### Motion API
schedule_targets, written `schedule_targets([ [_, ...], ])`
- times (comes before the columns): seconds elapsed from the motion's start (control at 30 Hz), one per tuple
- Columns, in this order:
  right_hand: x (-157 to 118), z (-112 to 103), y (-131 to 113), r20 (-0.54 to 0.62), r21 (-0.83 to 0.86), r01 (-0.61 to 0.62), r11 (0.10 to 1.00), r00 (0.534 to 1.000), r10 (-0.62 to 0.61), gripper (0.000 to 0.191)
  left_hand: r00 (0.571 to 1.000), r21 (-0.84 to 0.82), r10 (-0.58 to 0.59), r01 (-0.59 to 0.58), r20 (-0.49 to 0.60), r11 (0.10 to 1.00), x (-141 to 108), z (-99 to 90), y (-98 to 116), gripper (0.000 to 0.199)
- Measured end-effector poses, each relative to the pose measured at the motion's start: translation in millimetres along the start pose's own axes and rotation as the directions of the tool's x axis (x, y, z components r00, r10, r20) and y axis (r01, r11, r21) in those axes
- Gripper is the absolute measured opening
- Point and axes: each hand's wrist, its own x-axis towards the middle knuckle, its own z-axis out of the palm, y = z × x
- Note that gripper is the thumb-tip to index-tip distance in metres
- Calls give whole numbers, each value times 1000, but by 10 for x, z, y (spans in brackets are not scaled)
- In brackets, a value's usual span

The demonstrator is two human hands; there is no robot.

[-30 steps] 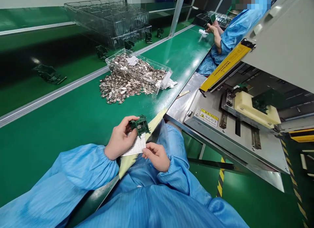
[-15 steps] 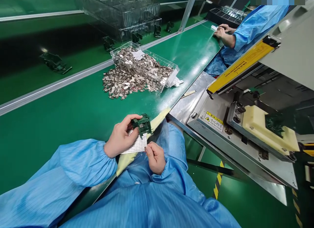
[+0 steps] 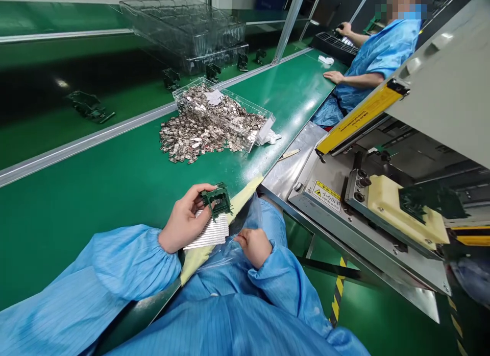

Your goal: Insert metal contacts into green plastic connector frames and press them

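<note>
My left hand (image 3: 186,220) is closed on a dark green plastic frame part (image 3: 219,200), thumb at its near side and fingers over the top. Just under that part lies a white ridged sheet (image 3: 210,232), partly covered by the hand; whether the fingers also grip it I cannot tell. My right hand (image 3: 255,246) is in a pinch to the right of the sheet, apart from it. Anything between those fingertips is too small to make out. Beneath both hands, yellow material (image 3: 245,197) and clear plastic film (image 3: 248,223) run along the table edge.
A clear box (image 3: 264,128) lies among a heap of small metal pieces (image 3: 191,139) on the green table (image 3: 126,192). Similar dark green parts (image 3: 90,105) and stacked clear trays (image 3: 214,34) stand behind. A press machine (image 3: 321,192) is at right, with a co-worker (image 3: 378,54) beyond.
My right hand has moved right, away from the sheet's edge. The green part has turned in my left hand. The co-worker's hands have separated, one reaching to the black tray.
</note>
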Motion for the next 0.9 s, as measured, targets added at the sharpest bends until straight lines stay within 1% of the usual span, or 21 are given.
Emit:
schedule_targets([
  [0.07,-47,-118,-96,0,-1,56,998,998,-56,15,1000,-54,-5,3,-27,999,9,-4,4,33],
  [0.13,-106,-279,-205,-28,27,106,994,994,-106,23,999,-108,-24,19,-49,994,10,-7,10,34],
  [0.2,-154,-447,-326,-77,133,144,981,988,-134,24,998,-170,-43,34,-52,985,-1,-5,17,34],
  [0.23,-166,-517,-390,-106,215,151,965,986,-130,19,998,-199,-51,42,-45,979,-10,-2,21,34],
  [0.3,-152,-603,-523,-158,397,139,908,984,-82,7,998,-241,-57,50,-22,969,-32,6,26,34],
  [0.37,-87,-608,-651,-221,512,142,847,975,-30,10,999,-265,-51,49,0,963,-52,14,27,32],
  [0.4,-41,-587,-710,-265,531,167,831,964,-24,10,999,-274,-45,46,9,961,-61,17,27,32],
  [0.43,9,-555,-764,-319,526,209,825,947,-37,9,999,-282,-40,43,16,959,-70,18,26,32],
  [0.5,104,-480,-858,-428,454,309,835,898,-100,8,999,-289,-34,40,23,957,-85,17,24,31],
  [0.57,171,-410,-934,-496,360,375,854,852,-165,10,999,-277,-26,32,24,960,-101,11,22,31],
  [0.6,192,-381,-967,-515,318,390,864,836,-188,10,999,-268,-20,26,27,963,-109,8,21,31],
  [0.67,213,-338,-1022,-526,237,385,892,823,-216,10,999,-251,-9,18,36,968,-125,3,22,31],
  [0.77,217,-295,-1081,-528,157,353,922,819,-224,9,999,-247,0,9,40,969,-138,4,34,31],
  [0.9,228,-232,-1110,-560,143,317,938,807,-187,9,1000,-234,-27,28,11,972,-146,20,55,31],
])
